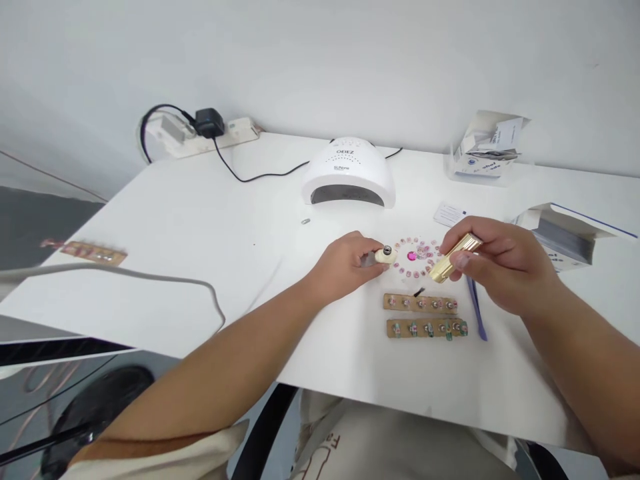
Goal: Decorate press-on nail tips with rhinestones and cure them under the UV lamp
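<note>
My left hand (345,268) grips an uncapped cream nail polish bottle (384,256), its dark neck facing up. Between the fingers and thumb of my right hand (500,263) is a gold brush cap (455,259), tilted down to the left. Its dark brush tip (419,292) hangs over the upper cardboard strip (420,304) of nail tips; whether it touches one I cannot tell. Below lies a second strip (425,328) with greenish nail tips. Behind the hands, small pink pieces ring a round disc with a pink gem (412,256), partly covered by the cap.
A white nail lamp (349,167) stands at the back. Blue tweezers (477,310) lie right of the strips. An opened box (565,237) and a box of packets (483,153) are on the right. Another strip (95,253) and a grey cable (150,269) lie left.
</note>
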Tool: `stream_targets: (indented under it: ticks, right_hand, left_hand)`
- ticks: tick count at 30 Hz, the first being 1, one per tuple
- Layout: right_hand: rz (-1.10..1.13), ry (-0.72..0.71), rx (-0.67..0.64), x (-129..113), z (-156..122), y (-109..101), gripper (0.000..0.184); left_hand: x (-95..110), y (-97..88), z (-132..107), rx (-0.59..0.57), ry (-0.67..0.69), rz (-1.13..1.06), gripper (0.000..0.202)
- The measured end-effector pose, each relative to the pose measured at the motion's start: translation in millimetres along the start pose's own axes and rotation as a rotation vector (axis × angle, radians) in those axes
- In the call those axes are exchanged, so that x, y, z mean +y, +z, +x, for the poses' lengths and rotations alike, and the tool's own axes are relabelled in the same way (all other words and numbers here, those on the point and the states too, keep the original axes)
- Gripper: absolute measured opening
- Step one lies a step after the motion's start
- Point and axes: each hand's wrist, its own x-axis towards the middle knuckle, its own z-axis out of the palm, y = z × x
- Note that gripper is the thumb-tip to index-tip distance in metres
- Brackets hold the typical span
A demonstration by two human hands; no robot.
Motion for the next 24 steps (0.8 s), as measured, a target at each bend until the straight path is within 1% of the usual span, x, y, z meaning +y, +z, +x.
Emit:
stream_targets:
  ticks: [4,6,9,11,13,14,15,17,19,20,21,22,23,24]
  right_hand:
    - [0.155,0.04,0.097,7,3,-6,0.015]
    - [0.208,0.041,0.13,9,5,-9,0.016]
    - [0.257,0.024,0.162,13,9,-14,0.017]
    - [0.302,0.005,0.17,15,11,-17,0.018]
    - [0.354,-0.014,0.181,18,12,-20,0.019]
    - [0.378,-0.019,0.192,19,12,-21,0.019]
    - [0.398,-0.018,0.205,20,13,-23,0.018]
    - [0.427,-0.012,0.23,22,13,-25,0.017]
    - [0.456,-0.003,0.238,23,13,-27,0.015]
    - [0.468,0.003,0.24,23,13,-27,0.014]
    - [0.478,0.011,0.247,23,13,-28,0.014]
    - [0.483,0.018,0.258,23,13,-28,0.014]
    - [0.485,0.025,0.273,24,13,-29,0.014]
    - [0.483,0.03,0.292,24,14,-29,0.014]
  left_hand:
    - [-2,4.2,-1,0.012,-0.019,-0.018,0.026]
    - [-3,6.0,-1,0.017,0.021,-0.019,0.026]
    - [-5,7.8,0,0.015,0.115,0.006,0.025]
    - [-4,6.6,-1,0.02,0.151,0.041,0.034]
    - [3,1.6,-8,0.039,0.154,0.087,0.05]
    - [8,-2.6,-16,0.052,0.147,0.111,0.057]
    - [15,-8.0,-26,0.067,0.137,0.139,0.059]
    - [31,-21.2,-55,0.09,0.113,0.176,0.05]
    - [44,-36.6,-92,0.063,0.106,0.164,0.034]
    - [47,-45.0,-112,0.067,0.115,0.125,0.029]
    - [47,-54.0,-131,0.123,0.15,0.079,0.029]
    - [44,-63.7,-148,0.221,0.139,0.051,0.031]
    - [36,-74.3,-163,0.418,0.095,0.043,0.027]
    - [25,-85.8,-175,0.696,-0.021,0.048,0.019]
